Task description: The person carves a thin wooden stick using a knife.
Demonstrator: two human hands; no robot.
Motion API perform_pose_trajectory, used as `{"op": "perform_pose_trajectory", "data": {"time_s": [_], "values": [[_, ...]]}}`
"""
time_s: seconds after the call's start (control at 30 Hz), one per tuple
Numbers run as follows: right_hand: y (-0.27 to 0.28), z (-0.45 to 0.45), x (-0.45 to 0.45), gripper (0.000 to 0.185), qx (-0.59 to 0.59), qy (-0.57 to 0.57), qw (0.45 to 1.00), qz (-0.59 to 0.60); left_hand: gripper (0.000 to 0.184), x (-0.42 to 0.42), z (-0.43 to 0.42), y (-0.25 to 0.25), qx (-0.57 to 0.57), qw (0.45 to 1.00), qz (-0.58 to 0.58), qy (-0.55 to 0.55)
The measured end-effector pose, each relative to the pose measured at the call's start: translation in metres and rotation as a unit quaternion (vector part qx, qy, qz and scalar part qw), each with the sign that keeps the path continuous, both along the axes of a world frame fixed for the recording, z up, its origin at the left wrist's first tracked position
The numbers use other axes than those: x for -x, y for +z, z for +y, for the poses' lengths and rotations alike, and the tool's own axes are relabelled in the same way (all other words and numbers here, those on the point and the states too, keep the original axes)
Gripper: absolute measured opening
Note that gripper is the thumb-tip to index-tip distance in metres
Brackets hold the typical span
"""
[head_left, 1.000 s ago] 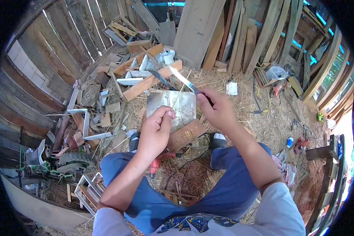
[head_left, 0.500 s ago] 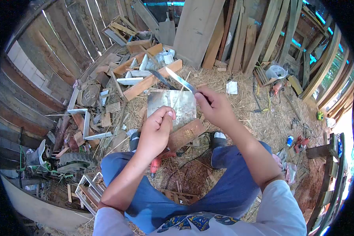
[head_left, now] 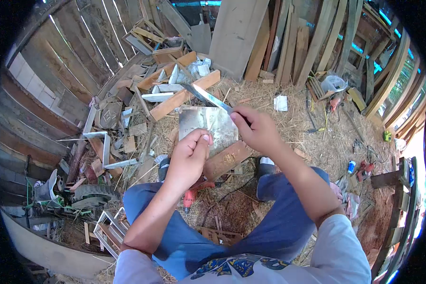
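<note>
My right hand (head_left: 256, 128) is closed around the dark handle of a knife (head_left: 214, 100), whose bright blade points up and to the left. My left hand (head_left: 192, 154) pinches a thin pale stick (head_left: 215, 118), which slants up and right from the fingers; the knife blade crosses it, though contact is unclear. Beneath both hands lies a scuffed metal sheet (head_left: 187, 122). A wooden block (head_left: 226, 161) sits against its near edge, between my feet. Just beyond the sheet, a dark flat strip (head_left: 197, 96) rests near a plank (head_left: 175, 101).
A red power drill (head_left: 189, 198) lies between my legs. Wood scraps and white frame pieces (head_left: 105, 146) clutter the left side. Boards (head_left: 236, 38) lean on the far wall. To the right are a blue can (head_left: 351, 166) and a red tool (head_left: 364, 170) on straw-covered ground.
The knife has shifted slightly left and down, its blade now lying closer to the dark strip in view. My left hand keeps its hold on the stick. The whole view has moved a little.
</note>
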State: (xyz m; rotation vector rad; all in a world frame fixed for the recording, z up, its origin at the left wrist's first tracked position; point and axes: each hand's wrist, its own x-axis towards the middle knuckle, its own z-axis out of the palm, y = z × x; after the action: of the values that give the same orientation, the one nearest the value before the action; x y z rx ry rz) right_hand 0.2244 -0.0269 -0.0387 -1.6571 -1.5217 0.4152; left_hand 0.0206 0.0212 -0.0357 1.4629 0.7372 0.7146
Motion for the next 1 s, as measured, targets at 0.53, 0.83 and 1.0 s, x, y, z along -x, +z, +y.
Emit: {"op": "perform_pose_trajectory", "data": {"time_s": [0.53, 0.83, 1.0], "values": [[0.003, 0.004, -0.008, 0.019, -0.007, 0.042, 0.999, 0.028, 0.022, 0.006, 0.002, 0.013, 0.257, 0.961, -0.081, -0.054], [-0.007, 0.004, -0.001, 0.020, 0.001, 0.019, 1.000, 0.011, 0.021, 0.009, 0.000, 0.017, 0.303, 0.947, -0.077, -0.077], [-0.006, 0.017, -0.013, 0.017, 0.004, 0.014, 0.999, 0.048, 0.020, 0.010, 0.002, 0.014, 0.289, 0.952, -0.074, -0.065]]}}
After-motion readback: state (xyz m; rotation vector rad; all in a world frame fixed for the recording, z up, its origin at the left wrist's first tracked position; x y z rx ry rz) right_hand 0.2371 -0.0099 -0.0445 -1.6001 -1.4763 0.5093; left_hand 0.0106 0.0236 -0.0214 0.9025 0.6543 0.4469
